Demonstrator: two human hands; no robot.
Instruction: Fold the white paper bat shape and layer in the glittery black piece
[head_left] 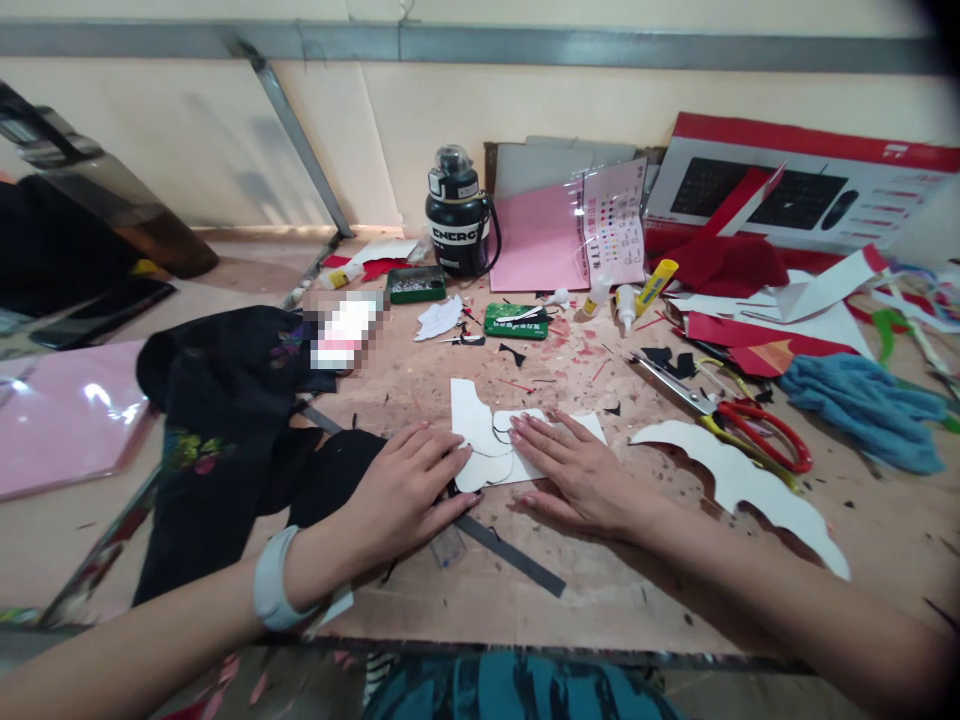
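Observation:
White cut paper pieces point(487, 467) with thin black edging lie on the table in front of me. My left hand point(409, 485) rests on their left side, fingers stretched out flat. From the right, my right hand point(577, 470) lies spread over the pieces, its fingertips near the black edging. A dark strip point(517, 560) runs below both hands. Black fabric with embroidered flowers point(217, 400) is beside my left forearm. To the right are a scalloped white piece point(742, 475) and red-handled scissors point(765, 430).
Behind the papers stand a black bottle point(457, 225), a green tin point(516, 321), glue tubes point(656, 285) and a pink packet point(540, 235). A blue cloth point(862, 405) and red and white scraps lie at right. A pink folder point(67, 420) is at left.

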